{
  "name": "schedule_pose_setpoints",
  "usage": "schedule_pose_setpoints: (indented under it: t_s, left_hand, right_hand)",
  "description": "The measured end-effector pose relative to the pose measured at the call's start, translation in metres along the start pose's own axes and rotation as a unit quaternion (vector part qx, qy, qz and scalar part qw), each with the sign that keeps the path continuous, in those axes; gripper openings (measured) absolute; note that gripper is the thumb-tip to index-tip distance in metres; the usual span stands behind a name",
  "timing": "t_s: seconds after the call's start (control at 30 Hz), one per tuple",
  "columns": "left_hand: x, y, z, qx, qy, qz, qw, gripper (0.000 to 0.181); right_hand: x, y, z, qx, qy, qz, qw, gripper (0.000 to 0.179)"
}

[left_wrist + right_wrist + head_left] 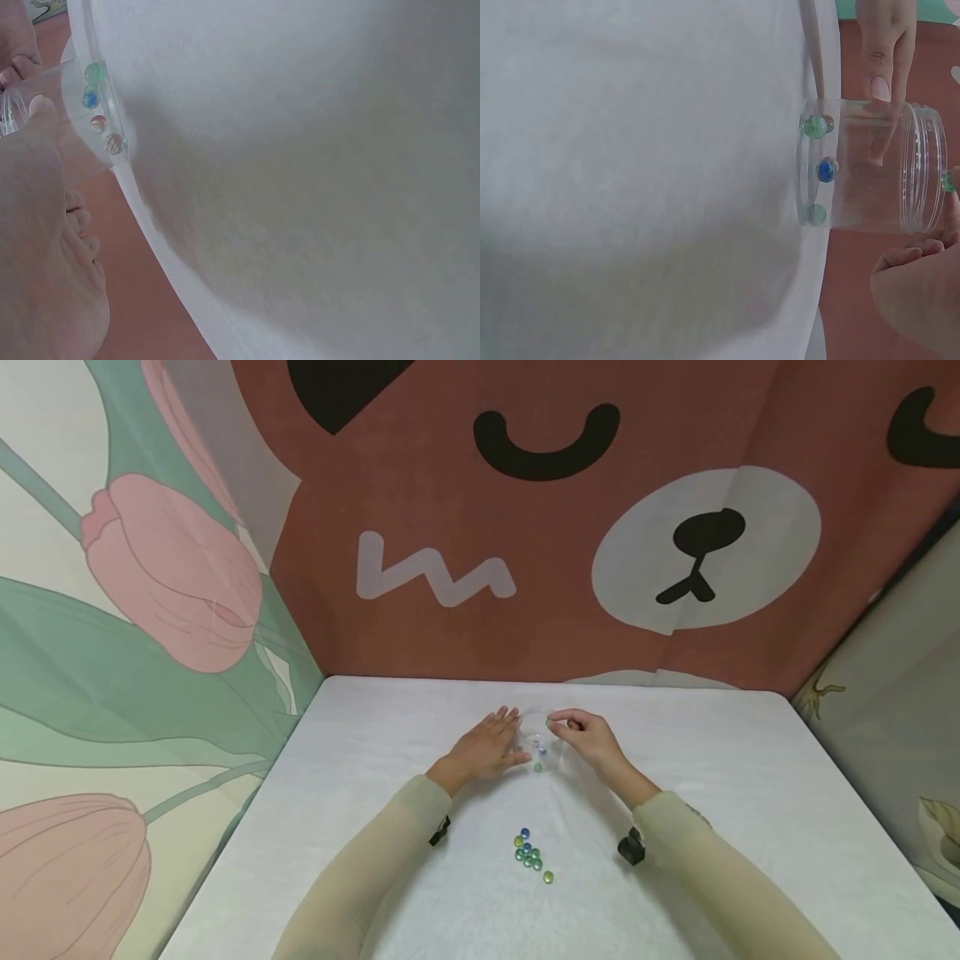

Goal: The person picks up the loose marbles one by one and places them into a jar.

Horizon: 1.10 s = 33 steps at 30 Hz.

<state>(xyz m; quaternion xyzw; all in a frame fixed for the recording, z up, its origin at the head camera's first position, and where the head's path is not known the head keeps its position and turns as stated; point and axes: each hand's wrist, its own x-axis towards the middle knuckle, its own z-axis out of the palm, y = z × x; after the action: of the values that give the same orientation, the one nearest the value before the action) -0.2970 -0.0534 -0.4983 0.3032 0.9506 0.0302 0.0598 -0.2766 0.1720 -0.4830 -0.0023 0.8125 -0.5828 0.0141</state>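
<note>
- Pinching a green marble [949, 181], the right hand [596, 745] is at the mouth of the clear jar [855, 206].
- Fingers straight, thumb spread, the left hand [483, 747] lies against the jar's side.
- The jar stands upright near the table's far edge; green, blue and orange-streaked marbles [98, 124] lie at its bottom.
- Loose marbles [528, 862] sit clustered nearer the person, one slightly apart.
- A pale zigzag mark [438, 572] is printed on the brown backdrop [450, 643], beside a bear's face.
- White cloth [735, 760] covers the table; pink tulips [176, 572] pattern the left wall.
</note>
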Motion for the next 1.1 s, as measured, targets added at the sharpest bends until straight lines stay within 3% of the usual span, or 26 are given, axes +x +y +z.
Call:
schedule_pose_setpoints:
  t_s: [0.23, 0.77, 1.1]
  left_hand:
    - [0.0, 0.0, 0.0, 0.003, 0.002, 0.001, 1.0, 0.085]
    - [0.0, 0.001, 0.0, 0.0, 0.007, -0.003, 1.0, 0.086]
    - [-0.001, 0.001, 0.0, -0.007, 0.005, -0.001, 1.0, 0.086]
  right_hand:
    - [0.0, -0.001, 0.0, -0.004, -0.006, 0.008, 0.9999, 0.04]
    - [-0.001, -0.004, -0.003, 0.004, -0.008, 0.014, 0.9999, 0.036]
    - [-0.013, -0.01, -0.008, 0.008, -0.014, 0.005, 0.9999, 0.037]
